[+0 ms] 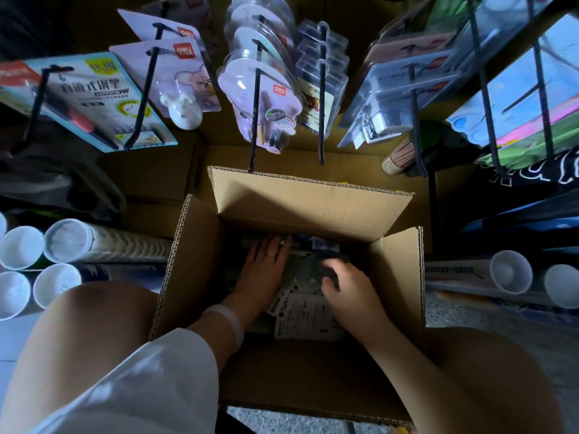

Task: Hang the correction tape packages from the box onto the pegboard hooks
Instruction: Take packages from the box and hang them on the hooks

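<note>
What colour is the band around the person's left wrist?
Pale pink and translucent: the wristband shows best in the head view, just above the box's near edge.

One open box, two hands inside it — left, right — and six white cups stood nearby.

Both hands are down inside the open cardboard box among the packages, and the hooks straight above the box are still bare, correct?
Not quite. The head view shows both hands, left and right, inside the open cardboard box among the packages, but the hooks above the box are not bare: carded and blister-packed items already hang on them.
</note>
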Demonstrator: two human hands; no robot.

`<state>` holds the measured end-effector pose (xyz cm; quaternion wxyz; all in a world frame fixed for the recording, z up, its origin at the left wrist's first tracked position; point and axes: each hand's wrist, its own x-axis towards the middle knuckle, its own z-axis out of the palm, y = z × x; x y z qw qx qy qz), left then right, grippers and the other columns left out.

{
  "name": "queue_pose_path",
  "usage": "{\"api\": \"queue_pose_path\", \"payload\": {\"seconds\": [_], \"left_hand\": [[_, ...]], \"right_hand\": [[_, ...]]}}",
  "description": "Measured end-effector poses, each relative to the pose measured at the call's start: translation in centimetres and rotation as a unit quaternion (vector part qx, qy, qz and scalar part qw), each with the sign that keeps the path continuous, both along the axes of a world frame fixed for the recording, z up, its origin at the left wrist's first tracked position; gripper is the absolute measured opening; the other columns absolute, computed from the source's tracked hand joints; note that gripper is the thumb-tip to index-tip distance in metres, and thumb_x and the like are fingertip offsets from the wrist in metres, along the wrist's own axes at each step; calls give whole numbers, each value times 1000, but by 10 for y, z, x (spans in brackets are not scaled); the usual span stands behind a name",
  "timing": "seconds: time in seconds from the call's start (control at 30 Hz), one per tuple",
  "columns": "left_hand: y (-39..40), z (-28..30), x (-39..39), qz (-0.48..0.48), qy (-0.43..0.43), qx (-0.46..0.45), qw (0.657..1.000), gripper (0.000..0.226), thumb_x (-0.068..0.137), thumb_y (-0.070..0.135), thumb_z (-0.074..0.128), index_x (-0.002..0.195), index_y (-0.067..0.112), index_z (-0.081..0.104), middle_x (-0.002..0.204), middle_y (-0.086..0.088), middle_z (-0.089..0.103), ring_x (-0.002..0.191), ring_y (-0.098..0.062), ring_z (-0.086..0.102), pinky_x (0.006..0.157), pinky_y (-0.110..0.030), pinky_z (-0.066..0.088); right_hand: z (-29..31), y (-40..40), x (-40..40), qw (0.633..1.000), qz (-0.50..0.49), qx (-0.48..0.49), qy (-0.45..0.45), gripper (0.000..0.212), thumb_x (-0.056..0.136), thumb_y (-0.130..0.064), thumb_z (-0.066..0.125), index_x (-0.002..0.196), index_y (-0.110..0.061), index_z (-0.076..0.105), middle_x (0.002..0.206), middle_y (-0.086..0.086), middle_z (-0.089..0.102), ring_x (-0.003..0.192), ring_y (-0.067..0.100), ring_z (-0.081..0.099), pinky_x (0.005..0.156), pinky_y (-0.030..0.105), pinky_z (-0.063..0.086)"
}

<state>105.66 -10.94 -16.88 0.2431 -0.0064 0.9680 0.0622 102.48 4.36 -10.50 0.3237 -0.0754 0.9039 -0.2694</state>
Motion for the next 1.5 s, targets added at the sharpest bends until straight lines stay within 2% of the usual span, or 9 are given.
{"api": "queue_pose_path", "payload": {"seconds": [0.03, 0.1, 0.3, 0.5, 0.7, 0.93, 1.1, 1.27, 1.5], "left_hand": [[1, -5, 1, 10, -29, 8, 999, 82, 88, 16, 55, 149, 7, 2, 156, -17, 11, 142, -31, 19, 116, -38, 14], [1, -10, -2, 23, -51, 5, 998, 80, 91, 16, 50, 149, 10, -4, 157, -13, 5, 142, -29, 15, 115, -37, 13], [2, -6, -26, -3, -58, -19, 998, 63, 85, 27, 59, 138, 9, 30, 141, -14, 30, 129, -31, 31, 104, -37, 26], [6, -11, -31, 29, -92, -26, 995, 58, 91, 17, 50, 142, 12, 24, 143, -14, 37, 133, -30, 32, 104, -41, 30], [-1, -12, -41, 23, -67, -13, 997, 40, 94, 28, 43, 135, 25, 43, 138, -8, 48, 128, -28, 40, 106, -39, 26], [-5, -10, -32, -17, -137, 47, 989, 50, 99, 35, 36, 145, 42, 18, 142, -19, 35, 126, -40, 41, 101, -41, 36], [8, -9, -40, -9, -85, 14, 996, 48, 95, 32, 45, 141, 34, 34, 130, -13, 54, 115, -33, 55, 89, -37, 45], [6, -10, -40, -88, -69, -32, 993, 37, 94, 24, 46, 130, 19, 48, 120, -11, 62, 107, -31, 61, 83, -36, 47], [6, 7, -35, -137, -57, -44, 988, 40, 97, 21, 37, 137, 20, 40, 120, -10, 63, 109, -30, 61, 84, -34, 47]], "right_hand": [[0, 0, -1, 1000, 0, -2, 1, 39, 95, -20, 45, 134, -18, 46, 132, 4, 51, 122, 16, 46, 99, 26, 39], [0, 2, -2, 1000, -4, -5, -2, 39, 95, -20, 45, 134, -18, 46, 132, 3, 51, 122, 15, 46, 99, 25, 38], [-1, 3, -4, 1000, -7, -8, -17, 38, 95, -18, 43, 132, -17, 47, 132, 4, 51, 122, 16, 45, 98, 24, 35], [0, 5, -4, 1000, -5, -4, -19, 37, 96, -18, 42, 132, -18, 47, 132, 4, 50, 122, 16, 45, 97, 23, 36], [8, 12, 0, 1000, -10, -3, -26, 38, 96, -16, 42, 133, -19, 46, 134, 2, 49, 123, 14, 44, 96, 21, 35], [11, 5, 3, 999, -24, -5, -43, 38, 96, -16, 41, 133, -18, 46, 133, 5, 49, 123, 18, 44, 99, 26, 36], [12, 6, 3, 999, -30, -18, -35, 36, 96, -16, 42, 131, -19, 49, 129, 4, 51, 119, 17, 47, 94, 24, 38], [11, 4, -2, 998, -45, -29, -44, 35, 95, -15, 43, 130, -18, 50, 129, 6, 52, 118, 17, 48, 94, 24, 37], [11, 6, 0, 998, -49, -26, -37, 37, 95, -15, 42, 131, -17, 48, 131, 6, 52, 121, 18, 47, 96, 25, 37]]}}
